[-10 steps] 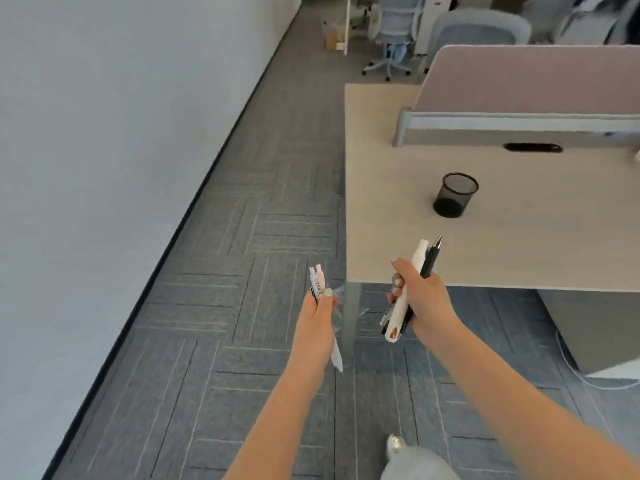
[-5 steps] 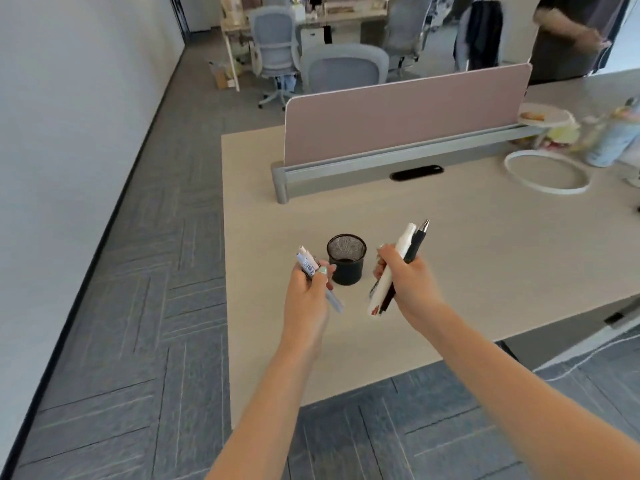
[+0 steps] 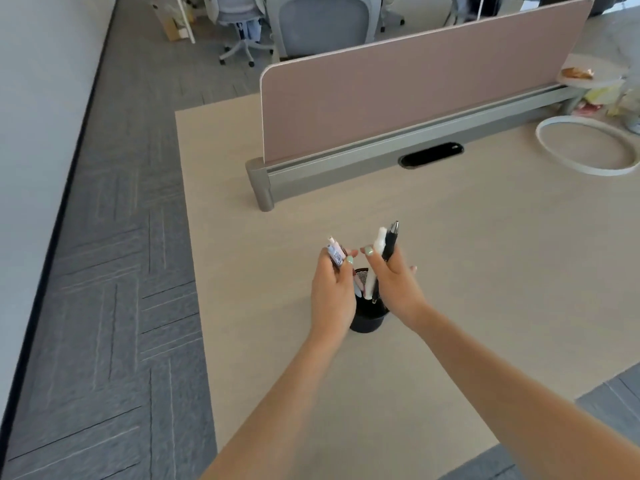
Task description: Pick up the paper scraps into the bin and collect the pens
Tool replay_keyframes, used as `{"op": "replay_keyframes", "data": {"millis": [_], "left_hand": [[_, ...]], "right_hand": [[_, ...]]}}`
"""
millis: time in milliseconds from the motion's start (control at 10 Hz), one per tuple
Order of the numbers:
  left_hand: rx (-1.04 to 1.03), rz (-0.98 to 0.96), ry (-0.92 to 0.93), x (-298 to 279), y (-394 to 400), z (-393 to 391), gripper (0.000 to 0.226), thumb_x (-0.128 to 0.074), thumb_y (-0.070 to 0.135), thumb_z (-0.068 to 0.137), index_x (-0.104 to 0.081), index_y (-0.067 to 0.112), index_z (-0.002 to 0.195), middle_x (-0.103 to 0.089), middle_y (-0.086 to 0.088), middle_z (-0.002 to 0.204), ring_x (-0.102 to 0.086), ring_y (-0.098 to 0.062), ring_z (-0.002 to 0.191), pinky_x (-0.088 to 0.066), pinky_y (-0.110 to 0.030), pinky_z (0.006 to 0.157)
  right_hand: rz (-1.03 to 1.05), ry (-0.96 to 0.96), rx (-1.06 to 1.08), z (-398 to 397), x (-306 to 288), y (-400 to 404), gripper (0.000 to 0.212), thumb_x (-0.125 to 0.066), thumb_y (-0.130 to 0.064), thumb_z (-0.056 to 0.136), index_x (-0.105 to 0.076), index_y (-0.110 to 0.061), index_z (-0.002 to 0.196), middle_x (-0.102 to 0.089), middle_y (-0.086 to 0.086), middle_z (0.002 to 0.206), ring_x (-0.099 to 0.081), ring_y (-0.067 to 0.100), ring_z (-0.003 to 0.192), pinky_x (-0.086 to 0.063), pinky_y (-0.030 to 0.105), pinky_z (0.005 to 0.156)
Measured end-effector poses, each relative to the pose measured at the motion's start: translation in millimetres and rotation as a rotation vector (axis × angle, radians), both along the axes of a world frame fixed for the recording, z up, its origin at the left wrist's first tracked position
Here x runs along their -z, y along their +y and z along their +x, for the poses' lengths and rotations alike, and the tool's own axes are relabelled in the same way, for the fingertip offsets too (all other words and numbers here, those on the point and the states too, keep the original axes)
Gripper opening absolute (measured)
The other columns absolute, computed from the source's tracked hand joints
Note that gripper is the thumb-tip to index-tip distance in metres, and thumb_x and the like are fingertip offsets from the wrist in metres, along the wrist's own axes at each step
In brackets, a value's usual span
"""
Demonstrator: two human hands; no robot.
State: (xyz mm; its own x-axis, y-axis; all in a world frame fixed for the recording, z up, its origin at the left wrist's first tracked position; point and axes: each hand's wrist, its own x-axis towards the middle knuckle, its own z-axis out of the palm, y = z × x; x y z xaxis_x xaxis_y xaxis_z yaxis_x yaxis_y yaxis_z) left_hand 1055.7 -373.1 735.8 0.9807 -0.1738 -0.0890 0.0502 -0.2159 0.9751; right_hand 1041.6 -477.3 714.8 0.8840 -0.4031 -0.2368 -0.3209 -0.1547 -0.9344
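A black mesh pen cup (image 3: 366, 320) stands on the beige desk (image 3: 485, 271), partly hidden by both hands. My left hand (image 3: 332, 289) grips light-coloured pens (image 3: 334, 252), pink and white with a printed label, over the cup's left rim. My right hand (image 3: 396, 282) grips a white pen (image 3: 379, 242) and a black pen (image 3: 390, 239); their lower ends reach down into the cup's mouth. No paper scraps or bin are in view.
A pink divider panel (image 3: 415, 88) on a grey rail (image 3: 381, 161) crosses the desk behind the cup. A white ring (image 3: 585, 168) and some clutter lie at the far right. Office chairs (image 3: 322, 26) stand beyond. Grey carpet (image 3: 114, 271) and a white wall are to the left.
Both hands have come from beside the desk over the floor to directly above the cup and closed together. The pens' lower ends have dropped into its mouth.
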Motion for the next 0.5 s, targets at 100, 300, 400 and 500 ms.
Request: {"op": "replay_keyframes", "data": {"millis": [100, 300, 400, 500], "left_hand": [[0.063, 0.107, 0.032, 25.2, -10.4, 10.3, 0.018, -0.040, 0.014, 0.095, -0.049, 0.029, 0.090, -0.059, 0.017, 0.080, -0.056, 0.005, 0.068, -0.042, -0.011, 0.067], [0.138, 0.281, 0.037, 61.6, -20.0, 12.8, 0.012, -0.043, 0.009, 0.091, -0.052, 0.012, 0.099, -0.055, -0.008, 0.091, -0.054, -0.031, 0.098, -0.043, -0.045, 0.089], [0.166, 0.252, 0.121, 53.8, -23.1, 12.4, 0.033, -0.044, 0.021, 0.094, -0.042, 0.006, 0.124, -0.053, -0.009, 0.116, -0.047, -0.029, 0.119, -0.039, -0.038, 0.097], [0.110, 0.166, 0.193, 34.3, -5.6, -4.1, 0.061, -0.042, 0.029, 0.096, -0.010, 0.020, 0.146, -0.027, 0.001, 0.150, -0.025, -0.012, 0.139, -0.023, -0.029, 0.112]], "right_hand": [[-0.092, 0.078, 0.052, -0.5, 16.6, -3.1, 0.034, -0.037, -0.044, 0.090, -0.050, -0.018, 0.108, -0.062, 0.001, 0.101, -0.046, -0.002, 0.111, 0.013, 0.042, 0.112], [-0.260, 0.235, -0.026, -10.1, 40.6, -11.3, 0.020, -0.044, -0.033, 0.093, -0.046, -0.026, 0.112, -0.044, -0.011, 0.124, -0.026, 0.012, 0.130, 0.000, 0.043, 0.115], [-0.183, 0.200, -0.066, -15.1, 41.6, -17.8, 0.039, -0.046, -0.030, 0.093, -0.040, -0.021, 0.130, -0.037, -0.013, 0.133, -0.025, 0.015, 0.132, -0.016, 0.036, 0.112], [-0.119, 0.107, -0.054, -32.7, 30.9, -31.4, 0.038, -0.049, -0.027, 0.093, -0.039, -0.023, 0.130, -0.033, -0.016, 0.130, -0.025, 0.013, 0.133, -0.019, 0.027, 0.109]]}}
